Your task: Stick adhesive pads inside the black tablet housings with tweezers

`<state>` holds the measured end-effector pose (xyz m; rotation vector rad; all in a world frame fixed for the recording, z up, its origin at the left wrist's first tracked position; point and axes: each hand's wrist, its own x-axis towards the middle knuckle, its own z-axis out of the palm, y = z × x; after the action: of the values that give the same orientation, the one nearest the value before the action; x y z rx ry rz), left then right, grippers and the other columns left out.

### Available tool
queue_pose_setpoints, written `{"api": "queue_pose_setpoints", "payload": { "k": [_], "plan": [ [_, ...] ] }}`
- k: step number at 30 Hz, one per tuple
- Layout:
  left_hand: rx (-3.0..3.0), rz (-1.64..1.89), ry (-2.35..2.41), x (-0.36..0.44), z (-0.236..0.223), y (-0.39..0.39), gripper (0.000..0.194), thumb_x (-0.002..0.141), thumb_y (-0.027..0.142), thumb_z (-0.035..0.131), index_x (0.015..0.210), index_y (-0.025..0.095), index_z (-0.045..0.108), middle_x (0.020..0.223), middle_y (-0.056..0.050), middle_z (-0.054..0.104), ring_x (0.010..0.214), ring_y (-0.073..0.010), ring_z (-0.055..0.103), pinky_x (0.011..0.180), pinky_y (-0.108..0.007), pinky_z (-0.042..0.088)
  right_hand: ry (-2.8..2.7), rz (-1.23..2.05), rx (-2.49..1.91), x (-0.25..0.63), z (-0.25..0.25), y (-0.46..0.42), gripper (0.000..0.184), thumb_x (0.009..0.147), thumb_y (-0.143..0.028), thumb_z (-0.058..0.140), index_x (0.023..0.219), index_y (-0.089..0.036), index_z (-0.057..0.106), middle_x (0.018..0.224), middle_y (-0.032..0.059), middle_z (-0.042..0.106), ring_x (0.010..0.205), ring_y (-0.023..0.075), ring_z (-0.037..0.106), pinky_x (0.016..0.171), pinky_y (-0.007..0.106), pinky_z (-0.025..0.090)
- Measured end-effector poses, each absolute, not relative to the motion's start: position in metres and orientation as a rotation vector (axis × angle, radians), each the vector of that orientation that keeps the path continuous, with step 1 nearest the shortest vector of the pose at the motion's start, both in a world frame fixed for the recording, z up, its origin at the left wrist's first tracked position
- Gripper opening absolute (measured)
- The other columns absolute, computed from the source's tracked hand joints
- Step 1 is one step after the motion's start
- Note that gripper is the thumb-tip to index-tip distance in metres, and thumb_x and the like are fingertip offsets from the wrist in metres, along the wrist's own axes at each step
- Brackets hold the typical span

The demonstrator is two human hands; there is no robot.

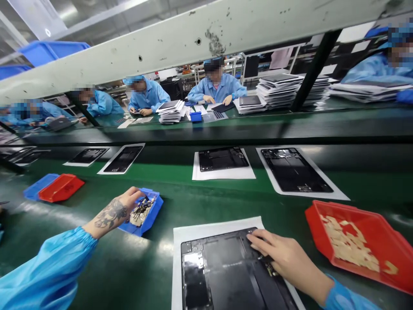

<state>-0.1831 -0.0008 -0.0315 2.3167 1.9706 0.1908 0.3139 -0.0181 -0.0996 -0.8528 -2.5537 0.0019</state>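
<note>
My left hand (122,206) reaches over the rim of a blue plastic tray (151,219), which holds a heap of small dark metal parts (141,211). No part shows in its fingers. My right hand (284,258) rests with its fingers spread on an open black tablet housing (229,271). That housing lies on a white paper sheet (183,245), and its lower end runs out of view. Near my right hand's fingertips, small gold-coloured components (269,267) show on the housing. A red plastic tray (351,241) with beige flat pieces stands to the right of my right hand.
Several more black housings lie on white sheets across a green conveyor belt. Red and blue trays (53,187) are stacked at left. Behind a pale metal beam (193,43), co-workers in blue smocks sit beside tall stacks of tablets.
</note>
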Motion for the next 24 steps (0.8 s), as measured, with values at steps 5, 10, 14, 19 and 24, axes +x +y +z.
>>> {"api": "queue_pose_setpoints", "payload": {
  "k": [5, 10, 14, 19, 24],
  "plan": [
    [2.483, 0.205, 1.924, -0.16, -0.011, -0.003, 0.031, 0.093, 0.03, 0.034, 0.108, 0.019, 0.059, 0.092, -0.007, 0.062, 0.08, -0.0183, 0.062, 0.07, -0.028, 0.049, -2.4, 0.084, -0.93, 0.33, -0.096, -0.032, 0.032, 0.091, -0.007, 0.038, 0.109, -0.017, 0.062, 0.102, 0.007, 0.067, 0.074, 0.0132, 0.067, 0.059, 0.022, 0.049],
    [2.874, 0.679, 1.418, -0.074, -0.005, -0.005, 0.023, 0.093, 0.013, 0.042, 0.11, 0.016, 0.058, 0.09, -0.007, 0.063, 0.081, -0.0143, 0.06, 0.073, -0.024, 0.048, -2.129, 0.599, -1.091, 0.331, -0.081, -0.051, 0.023, 0.095, -0.023, 0.046, 0.107, -0.02, 0.065, 0.094, 0.0047, 0.065, 0.079, 0.0139, 0.064, 0.068, 0.023, 0.048],
    [2.989, 0.934, 0.75, 0.018, -0.013, -0.005, 0.028, 0.091, 0.004, 0.039, 0.111, 0.01, 0.058, 0.093, -0.012, 0.064, 0.085, -0.0175, 0.059, 0.073, -0.029, 0.05, -1.749, 1.233, -1.35, 0.323, -0.053, -0.062, 0.036, 0.093, -0.042, 0.05, 0.075, -0.016, 0.068, 0.079, 0.0035, 0.062, 0.074, 0.014, 0.058, 0.068, 0.024, 0.045],
    [2.891, 0.994, 0.231, 0.107, -0.018, -0.001, 0.025, 0.09, 0.007, 0.046, 0.111, 0.011, 0.058, 0.093, -0.011, 0.066, 0.086, -0.0186, 0.061, 0.072, -0.031, 0.051, -1.101, 1.875, -1.125, 0.335, -0.038, -0.066, 0.043, 0.082, -0.051, 0.064, 0.097, -0.011, 0.065, 0.07, -0.0003, 0.052, 0.044, 0.0007, 0.024, 0.039, 0.017, 0.016],
    [2.768, 1.131, 0.066, 0.154, -0.023, 0.012, 0.025, 0.089, 0.007, 0.047, 0.111, 0.012, 0.058, 0.091, -0.011, 0.068, 0.085, -0.0185, 0.062, 0.072, -0.031, 0.051, -0.824, 1.968, -0.955, 0.361, -0.039, -0.07, 0.035, 0.078, -0.039, 0.073, 0.097, -0.014, 0.058, 0.056, -0.0097, 0.031, 0.043, 0.0014, 0.016, 0.04, 0.017, 0.007]
  ]
}}
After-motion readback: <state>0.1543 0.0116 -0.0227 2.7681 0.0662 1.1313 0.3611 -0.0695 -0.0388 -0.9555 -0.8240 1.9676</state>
